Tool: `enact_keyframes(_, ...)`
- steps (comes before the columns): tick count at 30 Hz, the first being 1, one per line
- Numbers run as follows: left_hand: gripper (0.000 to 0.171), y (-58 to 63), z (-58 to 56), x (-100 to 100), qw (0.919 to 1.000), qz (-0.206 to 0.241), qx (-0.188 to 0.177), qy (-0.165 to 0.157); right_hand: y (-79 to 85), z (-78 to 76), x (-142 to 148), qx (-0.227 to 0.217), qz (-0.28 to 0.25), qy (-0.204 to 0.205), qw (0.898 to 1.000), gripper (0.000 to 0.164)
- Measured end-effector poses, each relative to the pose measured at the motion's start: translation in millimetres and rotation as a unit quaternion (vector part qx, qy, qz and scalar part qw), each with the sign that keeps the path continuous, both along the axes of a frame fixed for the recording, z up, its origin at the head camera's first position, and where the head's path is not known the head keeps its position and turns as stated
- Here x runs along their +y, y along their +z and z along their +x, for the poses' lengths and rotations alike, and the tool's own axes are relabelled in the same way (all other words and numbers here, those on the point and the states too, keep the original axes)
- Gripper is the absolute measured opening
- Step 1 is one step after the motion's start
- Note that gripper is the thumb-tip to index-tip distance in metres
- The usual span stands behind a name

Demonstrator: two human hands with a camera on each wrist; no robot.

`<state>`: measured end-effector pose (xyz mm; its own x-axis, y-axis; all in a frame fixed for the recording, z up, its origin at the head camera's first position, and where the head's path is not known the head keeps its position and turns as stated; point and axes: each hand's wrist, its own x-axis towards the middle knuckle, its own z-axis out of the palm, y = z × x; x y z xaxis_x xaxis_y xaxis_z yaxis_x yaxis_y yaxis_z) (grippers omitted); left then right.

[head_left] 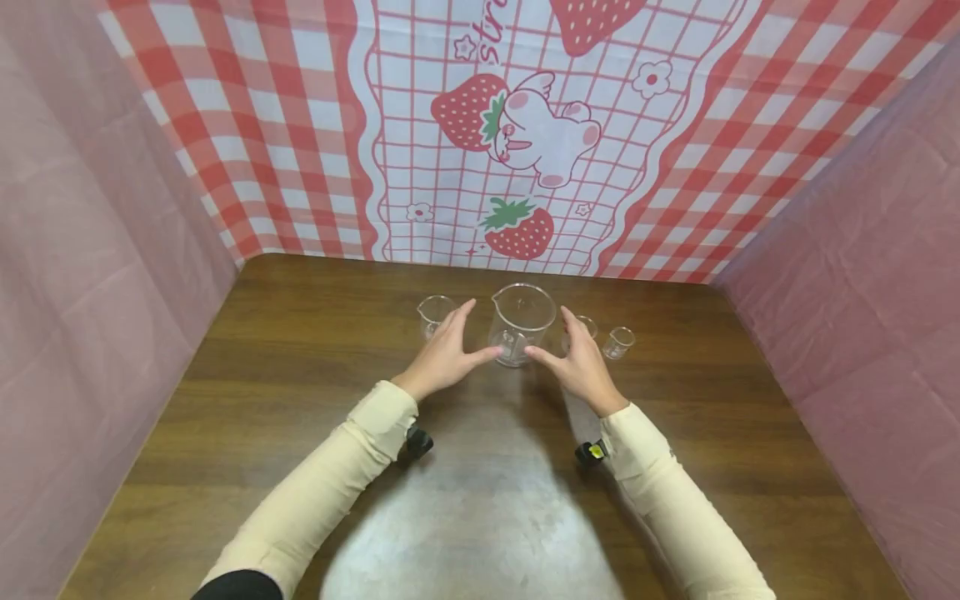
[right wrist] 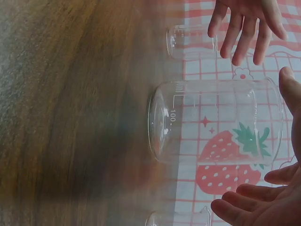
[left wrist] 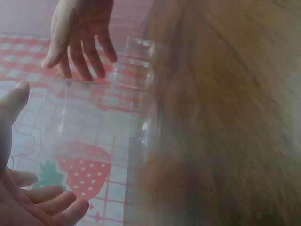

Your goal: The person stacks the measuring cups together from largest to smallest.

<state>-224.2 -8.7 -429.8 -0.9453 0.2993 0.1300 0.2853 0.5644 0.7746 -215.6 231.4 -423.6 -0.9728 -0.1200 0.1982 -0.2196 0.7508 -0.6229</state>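
Observation:
A large clear glass beaker (head_left: pixel 522 321) with a pouring lip and white markings stands upright on the wooden table. On its left side is my left hand (head_left: pixel 444 354), fingers spread and thumb pointing toward the glass. My right hand (head_left: pixel 577 362) mirrors it on the other side. Both wrist views show gaps between the fingers and the beaker wall (right wrist: pixel 216 120). Behind the left hand stands a medium beaker (head_left: pixel 435 310), partly covered by the fingers. A smaller beaker (head_left: pixel 587 325) is mostly hidden behind the right hand, and the smallest beaker (head_left: pixel 619 342) stands farther right.
A wooden table (head_left: pixel 262 400) spans the space under my arms. Behind it hangs a red-and-white checked cloth (head_left: pixel 300 125) with strawberries, close behind the row of beakers. Pink curtains (head_left: pixel 97 250) line both sides. Dark wrist cameras (head_left: pixel 418 442) sit under the sleeves.

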Motion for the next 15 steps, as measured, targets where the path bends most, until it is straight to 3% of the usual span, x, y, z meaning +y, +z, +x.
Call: enact_keyframes(15, 0.098, -2.5, -13.0, 17, 0.9996, 0.016, -0.025, -0.004, -4.9, -9.8, -4, -0.010, -0.035, -0.002, 0.999, 0.095)
